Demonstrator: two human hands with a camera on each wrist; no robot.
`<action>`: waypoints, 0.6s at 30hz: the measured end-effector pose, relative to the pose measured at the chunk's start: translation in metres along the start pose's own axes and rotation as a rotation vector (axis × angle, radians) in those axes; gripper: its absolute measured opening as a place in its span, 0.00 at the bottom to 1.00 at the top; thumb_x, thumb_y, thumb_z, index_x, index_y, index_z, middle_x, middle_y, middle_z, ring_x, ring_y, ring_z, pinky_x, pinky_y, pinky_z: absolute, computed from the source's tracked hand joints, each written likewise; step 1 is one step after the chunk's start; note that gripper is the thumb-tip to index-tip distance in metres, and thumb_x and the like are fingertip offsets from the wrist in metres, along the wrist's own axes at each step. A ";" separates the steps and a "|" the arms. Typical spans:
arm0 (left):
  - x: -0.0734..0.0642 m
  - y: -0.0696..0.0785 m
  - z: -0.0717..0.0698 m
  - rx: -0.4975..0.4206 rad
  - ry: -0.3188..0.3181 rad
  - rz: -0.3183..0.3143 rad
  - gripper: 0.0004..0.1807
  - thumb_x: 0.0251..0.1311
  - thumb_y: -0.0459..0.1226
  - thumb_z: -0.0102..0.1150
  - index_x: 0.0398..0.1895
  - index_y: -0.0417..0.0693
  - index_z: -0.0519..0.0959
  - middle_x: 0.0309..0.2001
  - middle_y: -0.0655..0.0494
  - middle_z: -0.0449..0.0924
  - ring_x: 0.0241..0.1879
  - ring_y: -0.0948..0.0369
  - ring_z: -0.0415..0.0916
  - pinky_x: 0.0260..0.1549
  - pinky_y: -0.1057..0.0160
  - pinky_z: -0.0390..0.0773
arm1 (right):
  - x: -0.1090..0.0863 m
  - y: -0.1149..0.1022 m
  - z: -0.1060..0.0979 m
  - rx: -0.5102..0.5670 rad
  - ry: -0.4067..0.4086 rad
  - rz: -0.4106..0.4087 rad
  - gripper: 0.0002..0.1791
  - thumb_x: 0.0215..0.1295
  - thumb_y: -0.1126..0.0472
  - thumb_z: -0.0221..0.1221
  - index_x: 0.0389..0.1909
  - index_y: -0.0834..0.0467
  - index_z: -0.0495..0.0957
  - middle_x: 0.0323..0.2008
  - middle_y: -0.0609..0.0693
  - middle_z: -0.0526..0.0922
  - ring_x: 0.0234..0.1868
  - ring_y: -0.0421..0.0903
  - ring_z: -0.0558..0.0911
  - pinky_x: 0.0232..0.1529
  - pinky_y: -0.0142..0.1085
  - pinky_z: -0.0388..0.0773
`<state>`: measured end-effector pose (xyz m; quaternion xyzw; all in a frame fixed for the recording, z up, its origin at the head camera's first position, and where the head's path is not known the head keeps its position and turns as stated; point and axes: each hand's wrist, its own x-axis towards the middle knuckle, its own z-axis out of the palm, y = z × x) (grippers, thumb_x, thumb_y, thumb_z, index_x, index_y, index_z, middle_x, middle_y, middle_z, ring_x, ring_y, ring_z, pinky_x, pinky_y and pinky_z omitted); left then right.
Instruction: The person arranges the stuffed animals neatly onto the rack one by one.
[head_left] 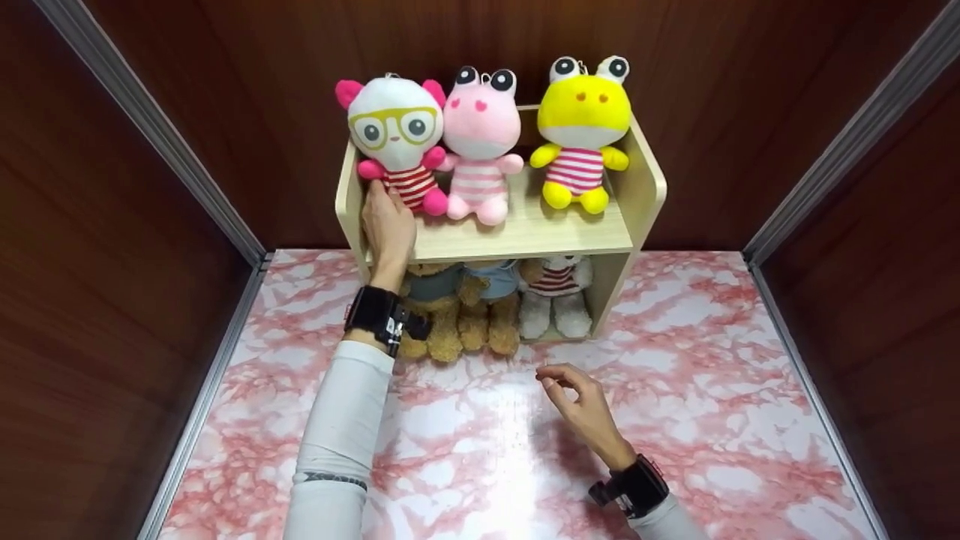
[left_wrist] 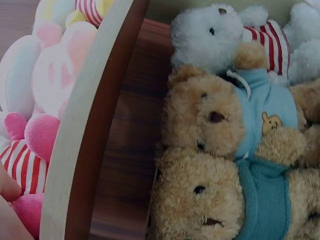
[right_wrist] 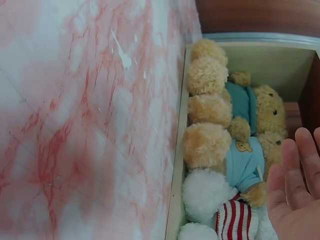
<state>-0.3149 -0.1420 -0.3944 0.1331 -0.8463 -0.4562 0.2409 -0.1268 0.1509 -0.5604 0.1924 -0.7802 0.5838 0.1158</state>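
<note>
My left hand (head_left: 388,223) is at the shelf's upper left, holding the lower side of a white plush toy (head_left: 395,124) with pink ears, yellow glasses and a red-striped body. One of the toy's legs is hidden behind the hand. In the left wrist view, fingers (left_wrist: 9,192) touch its striped belly. Beside it sits a pink plush frog (head_left: 480,127). Further right, a yellow plush frog (head_left: 585,112) sits apart from the pair. My right hand (head_left: 589,412) hovers in front of the shelf with loosely bent fingers and holds nothing.
A pale wooden two-tier shelf (head_left: 525,238) stands against the back wall. Its lower tier holds a teddy bear in teal (left_wrist: 195,195), a bear in light blue (left_wrist: 270,112) and a white bear with red stripes (left_wrist: 205,40). The floor (head_left: 690,390) is red-and-white marbled.
</note>
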 end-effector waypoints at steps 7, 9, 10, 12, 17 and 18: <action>0.007 0.003 0.004 0.091 -0.071 0.068 0.16 0.80 0.34 0.42 0.58 0.32 0.74 0.53 0.35 0.77 0.58 0.41 0.76 0.61 0.47 0.74 | 0.002 0.001 -0.001 -0.006 -0.009 0.028 0.10 0.71 0.72 0.61 0.47 0.59 0.86 0.43 0.53 0.89 0.45 0.40 0.84 0.50 0.30 0.77; 0.008 0.002 0.004 0.089 -0.081 0.069 0.19 0.80 0.35 0.42 0.63 0.32 0.73 0.57 0.34 0.76 0.61 0.41 0.74 0.64 0.48 0.72 | 0.003 0.001 -0.001 -0.009 -0.012 0.026 0.10 0.71 0.72 0.61 0.47 0.59 0.86 0.44 0.53 0.89 0.45 0.40 0.84 0.50 0.30 0.77; 0.007 0.001 0.003 0.083 -0.085 0.063 0.20 0.80 0.36 0.42 0.66 0.33 0.73 0.60 0.34 0.75 0.63 0.42 0.73 0.66 0.49 0.71 | 0.003 0.001 -0.001 -0.010 -0.013 0.025 0.10 0.71 0.72 0.61 0.47 0.59 0.86 0.44 0.53 0.89 0.45 0.40 0.84 0.50 0.30 0.77; 0.005 0.000 0.003 0.066 -0.092 0.040 0.24 0.81 0.38 0.42 0.72 0.34 0.68 0.67 0.35 0.71 0.68 0.43 0.69 0.70 0.51 0.66 | 0.002 0.002 -0.002 -0.012 -0.012 0.023 0.10 0.71 0.72 0.61 0.47 0.59 0.86 0.44 0.53 0.89 0.45 0.40 0.84 0.50 0.30 0.77; -0.008 -0.003 0.000 0.018 -0.090 0.008 0.34 0.80 0.44 0.44 0.81 0.37 0.54 0.78 0.37 0.56 0.76 0.44 0.58 0.76 0.52 0.57 | 0.002 0.003 -0.006 -0.005 0.007 0.024 0.09 0.71 0.72 0.61 0.47 0.61 0.86 0.44 0.55 0.88 0.46 0.42 0.85 0.51 0.29 0.77; -0.011 -0.004 -0.001 0.010 -0.084 0.015 0.35 0.79 0.44 0.46 0.82 0.37 0.53 0.79 0.38 0.55 0.76 0.44 0.58 0.76 0.53 0.57 | 0.002 0.003 -0.008 -0.004 0.011 0.022 0.09 0.71 0.72 0.61 0.47 0.61 0.86 0.44 0.57 0.88 0.46 0.43 0.85 0.51 0.29 0.78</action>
